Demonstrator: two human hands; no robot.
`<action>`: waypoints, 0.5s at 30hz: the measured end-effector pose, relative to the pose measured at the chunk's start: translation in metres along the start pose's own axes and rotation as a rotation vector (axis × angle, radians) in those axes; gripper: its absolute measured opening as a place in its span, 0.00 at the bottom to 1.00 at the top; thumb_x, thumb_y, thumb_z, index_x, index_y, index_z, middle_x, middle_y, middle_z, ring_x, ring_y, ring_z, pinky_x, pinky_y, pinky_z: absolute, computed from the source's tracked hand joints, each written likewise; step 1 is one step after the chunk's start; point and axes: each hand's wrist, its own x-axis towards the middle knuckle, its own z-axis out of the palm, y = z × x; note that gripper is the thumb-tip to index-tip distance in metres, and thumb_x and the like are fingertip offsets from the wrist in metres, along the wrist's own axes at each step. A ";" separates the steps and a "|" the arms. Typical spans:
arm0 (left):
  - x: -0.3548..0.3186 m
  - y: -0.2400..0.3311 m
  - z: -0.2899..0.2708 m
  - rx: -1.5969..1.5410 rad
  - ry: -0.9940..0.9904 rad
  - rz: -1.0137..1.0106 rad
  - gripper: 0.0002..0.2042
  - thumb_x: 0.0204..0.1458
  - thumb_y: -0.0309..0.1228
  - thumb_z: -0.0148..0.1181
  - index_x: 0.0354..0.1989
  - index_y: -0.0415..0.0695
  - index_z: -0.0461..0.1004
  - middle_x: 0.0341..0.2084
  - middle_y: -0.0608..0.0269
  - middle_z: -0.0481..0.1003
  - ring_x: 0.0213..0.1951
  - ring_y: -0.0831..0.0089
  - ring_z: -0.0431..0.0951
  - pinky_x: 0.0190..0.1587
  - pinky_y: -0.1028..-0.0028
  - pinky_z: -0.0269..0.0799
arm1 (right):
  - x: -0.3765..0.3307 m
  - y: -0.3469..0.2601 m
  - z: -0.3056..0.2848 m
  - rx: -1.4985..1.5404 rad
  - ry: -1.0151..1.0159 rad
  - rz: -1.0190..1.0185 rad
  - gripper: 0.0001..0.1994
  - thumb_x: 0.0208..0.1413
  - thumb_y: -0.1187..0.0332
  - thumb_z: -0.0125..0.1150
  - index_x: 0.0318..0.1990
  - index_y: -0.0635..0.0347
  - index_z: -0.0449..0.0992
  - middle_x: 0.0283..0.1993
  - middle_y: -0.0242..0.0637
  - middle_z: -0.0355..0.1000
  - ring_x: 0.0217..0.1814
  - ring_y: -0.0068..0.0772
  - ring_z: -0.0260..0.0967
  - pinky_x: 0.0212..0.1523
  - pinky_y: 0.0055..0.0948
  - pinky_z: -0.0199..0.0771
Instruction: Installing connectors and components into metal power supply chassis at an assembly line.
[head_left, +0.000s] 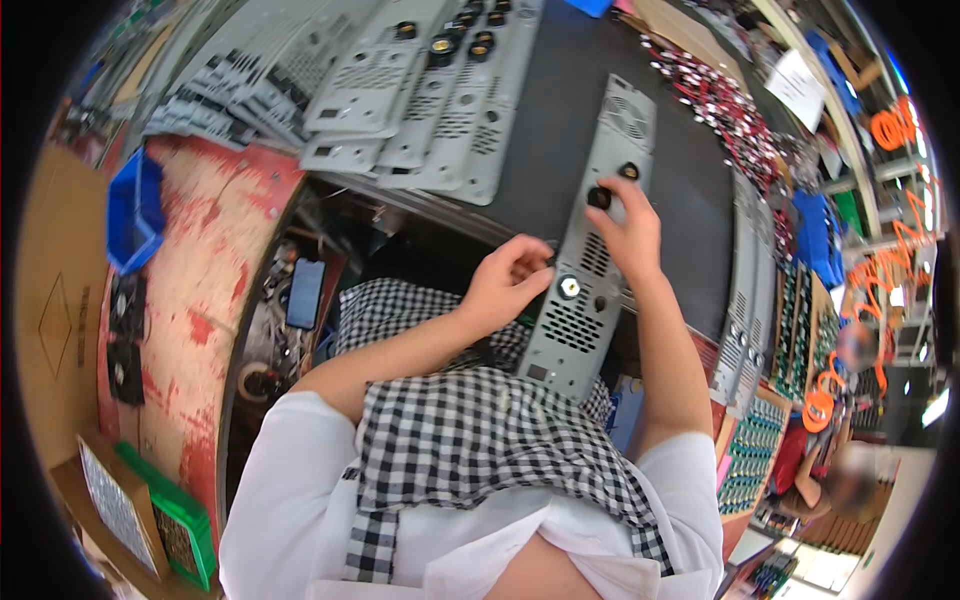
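Note:
A long grey metal panel (pixel 576 243) with vent slots and a round grille lies slanted on the black tabletop, its near end out over my lap. My right hand (pixel 638 232) is at the panel's right side, thumb and fingers closed around a round black fitting (pixel 599 197). Just beyond it another black fitting (pixel 629 171) stands on the panel. Closer to me sits a pale round fitting with a brass centre (pixel 569 287). My left hand (pixel 508 282) is curled closed beside the panel's left edge; whatever its fingertips hold is too small to make out.
Stacked grey panels (pixel 400 90), some with black fittings, lie at the far left of the black tabletop (pixel 560 90). Red, white and dark small parts (pixel 715 105) are heaped at the far right. More panels (pixel 745 290) stand right. A blue bin (pixel 135 212) and a phone (pixel 305 293) are left.

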 end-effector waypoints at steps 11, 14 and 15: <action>0.006 0.048 0.009 0.276 -0.317 0.484 0.08 0.45 0.23 0.57 0.36 0.42 0.73 0.42 0.58 0.68 0.42 0.67 0.70 0.47 0.69 0.64 | -0.094 -0.051 -0.025 1.564 -0.310 0.422 0.22 0.49 0.69 0.59 0.51 0.60 0.59 0.43 0.39 0.69 0.44 0.28 0.68 0.46 0.26 0.66; 0.004 0.049 0.011 0.145 -0.305 0.426 0.10 0.38 0.25 0.64 0.30 0.40 0.73 0.41 0.55 0.73 0.43 0.65 0.72 0.48 0.70 0.65 | -0.098 -0.055 -0.015 1.585 -0.225 0.466 0.17 0.54 0.60 0.55 0.45 0.59 0.62 0.37 0.33 0.66 0.34 0.22 0.64 0.34 0.21 0.65; 0.002 0.048 0.011 0.151 -0.302 0.416 0.10 0.38 0.25 0.64 0.30 0.40 0.73 0.41 0.55 0.73 0.43 0.65 0.72 0.48 0.70 0.65 | -0.099 -0.056 -0.013 1.594 -0.228 0.472 0.17 0.54 0.60 0.55 0.45 0.59 0.62 0.37 0.33 0.66 0.34 0.22 0.64 0.34 0.21 0.65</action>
